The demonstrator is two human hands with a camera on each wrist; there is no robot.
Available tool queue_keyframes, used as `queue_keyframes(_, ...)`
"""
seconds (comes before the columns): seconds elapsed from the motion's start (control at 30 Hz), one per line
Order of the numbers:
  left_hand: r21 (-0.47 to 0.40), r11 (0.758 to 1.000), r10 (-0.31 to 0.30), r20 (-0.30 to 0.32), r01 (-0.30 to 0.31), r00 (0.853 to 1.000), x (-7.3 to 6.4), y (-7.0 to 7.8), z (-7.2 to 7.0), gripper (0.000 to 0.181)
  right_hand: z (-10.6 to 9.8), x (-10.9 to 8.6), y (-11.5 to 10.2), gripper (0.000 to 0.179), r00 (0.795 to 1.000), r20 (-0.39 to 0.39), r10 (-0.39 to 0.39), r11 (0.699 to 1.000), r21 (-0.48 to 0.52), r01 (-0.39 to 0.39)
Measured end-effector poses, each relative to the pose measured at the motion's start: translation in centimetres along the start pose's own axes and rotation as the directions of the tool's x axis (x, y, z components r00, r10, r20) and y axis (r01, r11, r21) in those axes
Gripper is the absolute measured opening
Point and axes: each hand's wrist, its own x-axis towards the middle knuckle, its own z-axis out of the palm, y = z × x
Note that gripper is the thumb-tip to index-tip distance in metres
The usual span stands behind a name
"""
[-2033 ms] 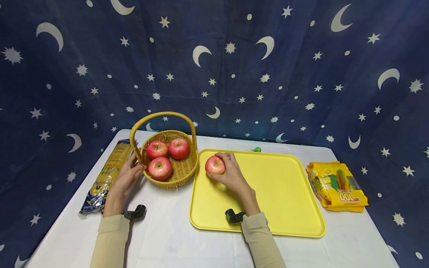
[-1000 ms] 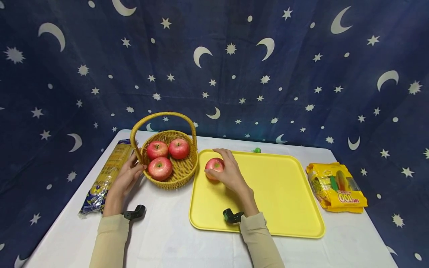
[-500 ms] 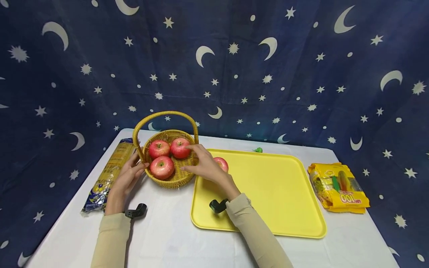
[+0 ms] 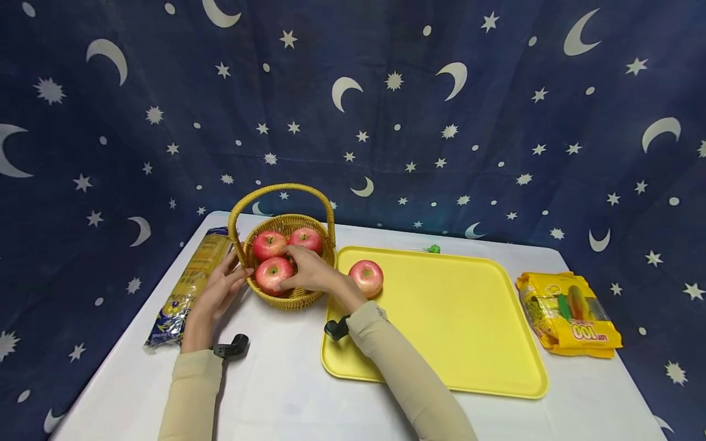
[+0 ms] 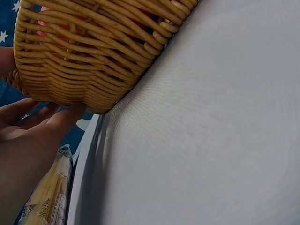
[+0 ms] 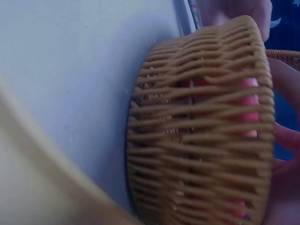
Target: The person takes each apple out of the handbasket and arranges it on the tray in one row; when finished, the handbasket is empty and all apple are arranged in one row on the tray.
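Note:
A wicker basket [image 4: 295, 302] with a tall handle stands at the table's left, with three red apples inside. My left hand [image 4: 216, 295] holds its left side, thumb at the rim; in the left wrist view the fingers lie against the weave [image 5: 93, 61]. My right hand [image 4: 313, 274] reaches in over the right rim, thumb and fingers round the right side of the front apple [image 4: 270, 275]. Behind it sit the back-left apple [image 4: 268, 244] and the back-right apple [image 4: 305, 237]. A fourth apple [image 4: 366, 278] rests on the yellow tray [image 4: 452, 331], beside the right forearm.
Left of the basket lies a clear pack of spaghetti [image 4: 193, 275], beside the left hand. A yellow plastic bag [image 4: 576, 324] lies right of the tray. Behind the tray is a small green item [image 4: 434, 248]. A starry dark-blue cloth [image 4: 386, 110] hangs along the table's back edge.
The right hand has let go of the apple on the tray and moved left into the basket, to the front apple. The left hand stays at the basket's side. The head view has shifted slightly.

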Motion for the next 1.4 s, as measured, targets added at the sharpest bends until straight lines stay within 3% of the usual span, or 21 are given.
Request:
queue_keyframes(0.33, 0.021, 1.000, 0.008, 0.010, -0.008, 1.000, 0.7, -0.3, 0.7, 0.086, 0.9, 0.5, -0.4, 0.084, 1.000, 0.001, 0.017, 0.997, -0.079, -0.017)
queue_keyframes(0.57, 0.028, 1.000, 0.002, 0.023, -0.003, 1.000, 1.0, -0.4, 1.3, 0.085, 0.1, -0.9, 0.7, 0.078, 1.000, -0.011, -0.002, 0.995, -0.103, 0.001)
queue_keyframes(0.87, 0.001, 0.999, 0.032, 0.048, -0.032, 0.998, 0.7, -0.5, 1.0, 0.083, -1.8, -2.8, 1.3, 0.080, 0.998, -0.047, -0.037, 0.999, -0.040, 0.035)
queue_keyframes(1.13, 0.010, 1.000, 0.007, 0.033, -0.008, 0.999, 0.2, -0.3, 0.4, 0.084, -3.7, -4.8, 1.0, 0.086, 0.997, -0.075, -0.028, 0.999, 0.039, 0.031)
queue_keyframes(1.4, 0.013, 1.000, 0.015, 0.026, -0.016, 1.000, 0.1, -0.4, 0.0, 0.085, -5.8, -7.1, 1.0, 0.080, 0.991, -0.113, -0.066, 0.994, 0.080, 0.075)
